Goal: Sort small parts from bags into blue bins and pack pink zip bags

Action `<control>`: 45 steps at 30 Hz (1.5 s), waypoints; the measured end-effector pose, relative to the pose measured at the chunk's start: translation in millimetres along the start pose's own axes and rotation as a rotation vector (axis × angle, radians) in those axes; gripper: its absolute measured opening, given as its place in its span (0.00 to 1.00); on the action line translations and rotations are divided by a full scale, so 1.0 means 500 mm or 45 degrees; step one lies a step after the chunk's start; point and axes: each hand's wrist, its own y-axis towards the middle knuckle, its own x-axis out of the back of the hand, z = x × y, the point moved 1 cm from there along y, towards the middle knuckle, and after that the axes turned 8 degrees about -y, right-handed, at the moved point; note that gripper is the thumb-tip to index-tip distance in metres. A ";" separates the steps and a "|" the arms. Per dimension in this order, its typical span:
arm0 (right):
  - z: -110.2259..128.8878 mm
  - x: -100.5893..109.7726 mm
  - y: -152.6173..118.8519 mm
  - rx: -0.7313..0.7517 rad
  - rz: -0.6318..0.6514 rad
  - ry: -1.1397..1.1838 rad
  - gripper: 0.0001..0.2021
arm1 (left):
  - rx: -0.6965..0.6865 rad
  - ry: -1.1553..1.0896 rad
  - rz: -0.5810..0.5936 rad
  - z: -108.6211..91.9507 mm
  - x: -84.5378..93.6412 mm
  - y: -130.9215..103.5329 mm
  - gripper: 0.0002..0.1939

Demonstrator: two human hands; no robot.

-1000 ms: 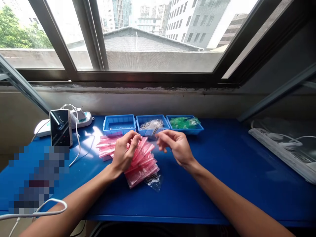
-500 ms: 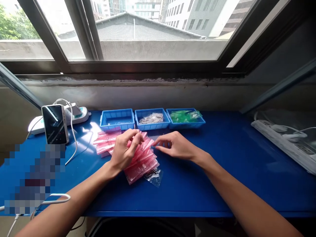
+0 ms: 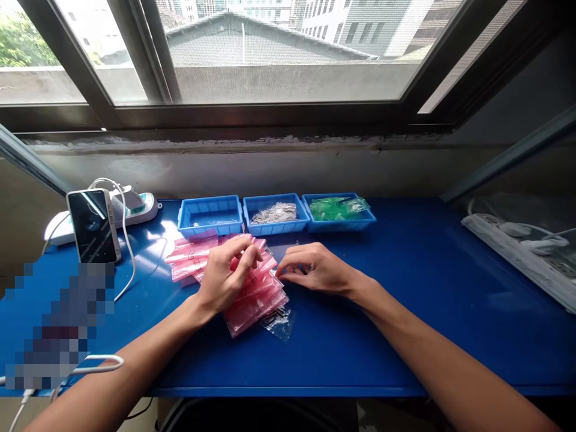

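A pile of pink plastic bags [image 3: 256,303] lies fanned out on the blue table, with more of them to the left. My left hand [image 3: 227,270] is over the pile, fingers curled and thumb close to the index finger; what it holds, if anything, I cannot make out. At the pile's right edge, my right hand [image 3: 315,268] pinches the edge of a pink bag between thumb and fingertips. A clear plastic bag [image 3: 282,326] with small dark metal pieces sticks out from under the pile's near corner.
Behind the pile stand three blue trays: a left tray [image 3: 210,228] with a few small pieces, a middle tray [image 3: 279,228] with silvery packets, a right tray [image 3: 342,226] with green bags. A phone [image 3: 92,228] and power strips [image 3: 517,258] flank the table.
My right hand's thumb and fingertips have closed together at the pile's right edge. The left hand keeps its curled pose over the pile. The view has shifted slightly.
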 end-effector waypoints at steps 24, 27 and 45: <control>0.038 -0.021 0.012 -0.324 -0.537 1.121 0.12 | 0.314 -0.332 0.019 0.013 -0.005 0.002 0.16; 0.040 -0.025 0.014 -0.340 -0.460 1.133 0.12 | 0.333 -0.452 0.034 0.011 -0.006 0.003 0.13; 0.063 -0.013 0.002 -0.267 -0.448 0.266 0.09 | 0.253 -0.370 -0.051 0.003 -0.011 -0.003 0.14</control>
